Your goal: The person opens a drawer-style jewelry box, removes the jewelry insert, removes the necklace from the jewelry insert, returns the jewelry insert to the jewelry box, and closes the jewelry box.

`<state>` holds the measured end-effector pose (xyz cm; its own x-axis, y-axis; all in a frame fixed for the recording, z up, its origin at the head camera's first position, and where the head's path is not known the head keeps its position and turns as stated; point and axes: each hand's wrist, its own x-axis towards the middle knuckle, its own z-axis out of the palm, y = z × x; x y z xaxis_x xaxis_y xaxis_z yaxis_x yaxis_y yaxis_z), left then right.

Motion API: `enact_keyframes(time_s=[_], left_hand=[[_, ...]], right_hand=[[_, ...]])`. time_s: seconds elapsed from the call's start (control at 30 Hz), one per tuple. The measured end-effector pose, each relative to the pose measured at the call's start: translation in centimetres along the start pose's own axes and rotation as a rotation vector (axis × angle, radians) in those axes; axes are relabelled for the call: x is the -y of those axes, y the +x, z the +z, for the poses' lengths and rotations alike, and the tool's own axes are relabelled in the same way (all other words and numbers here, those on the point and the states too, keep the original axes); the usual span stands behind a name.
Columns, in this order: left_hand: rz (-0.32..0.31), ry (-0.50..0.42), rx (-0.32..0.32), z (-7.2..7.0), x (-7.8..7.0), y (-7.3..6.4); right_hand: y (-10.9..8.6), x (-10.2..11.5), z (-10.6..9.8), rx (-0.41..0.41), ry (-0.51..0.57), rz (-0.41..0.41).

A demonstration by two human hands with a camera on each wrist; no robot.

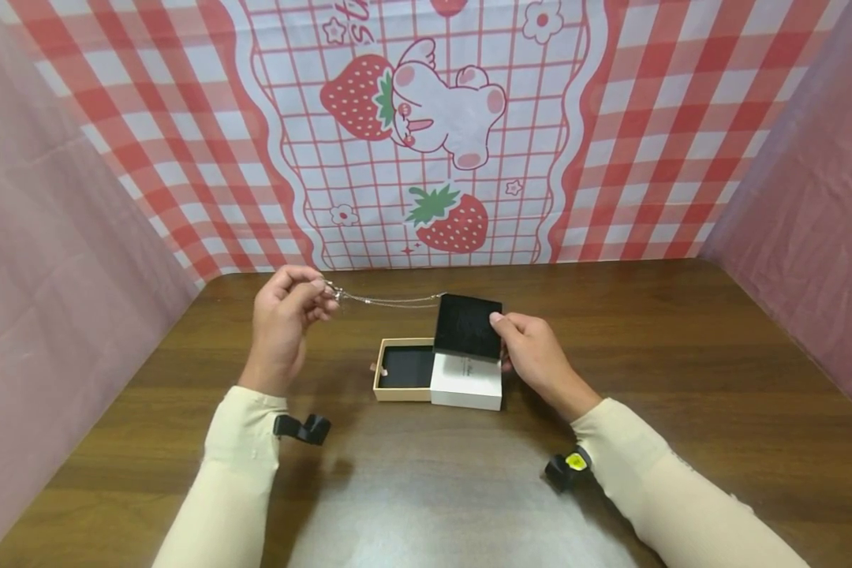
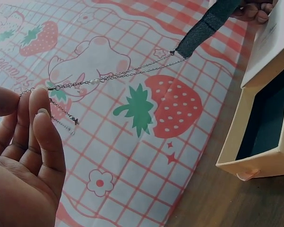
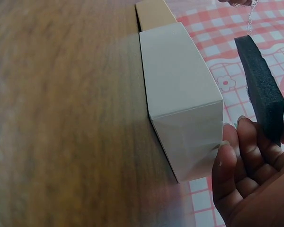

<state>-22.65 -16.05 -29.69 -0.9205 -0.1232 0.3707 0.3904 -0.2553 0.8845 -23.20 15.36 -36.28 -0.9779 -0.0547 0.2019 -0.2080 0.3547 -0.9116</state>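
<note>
My left hand pinches the end of a thin silver chain necklace between thumb and fingertips. Two strands stretch from it to the corner of a black foam pad, and short loose ends dangle below the fingers in the left wrist view. The right hand grips that pad at its right edge, thumb on top and fingers beneath. Held tilted, the pad overlaps a white box sleeve in the head view. Out of the sleeve's left side juts a tan-edged drawer with a dark inside and a small ribbon tab.
The box stands on a brown wooden table. Behind it hangs a red-and-white checked cloth with strawberries, and pink curtains flank both sides. Black straps hang at both wrists.
</note>
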Motion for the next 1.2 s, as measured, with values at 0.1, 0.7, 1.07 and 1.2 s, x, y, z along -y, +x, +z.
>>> enact_keyframes(time_s=[0.1, 0.7, 1.07, 1.2], left_hand=[[0.007, -0.005, 0.001, 0.1, -0.1, 0.0], [0.083, -0.07, -0.004, -0.3, -1.4, -0.1], [0.09, -0.063, -0.04, -0.7, -1.6, 0.1], [0.082, -0.029, -0.065, -0.9, -1.6, 0.1]], right_hand=[[0.0, 0.0, 0.0, 0.002, -0.003, 0.0], [-0.3, 0.2, -0.2, 0.023, -0.002, -0.009], [-0.2, 0.1, -0.1, 0.024, -0.013, -0.022], [-0.2, 0.2, -0.2, 0.03, -0.011, -0.019]])
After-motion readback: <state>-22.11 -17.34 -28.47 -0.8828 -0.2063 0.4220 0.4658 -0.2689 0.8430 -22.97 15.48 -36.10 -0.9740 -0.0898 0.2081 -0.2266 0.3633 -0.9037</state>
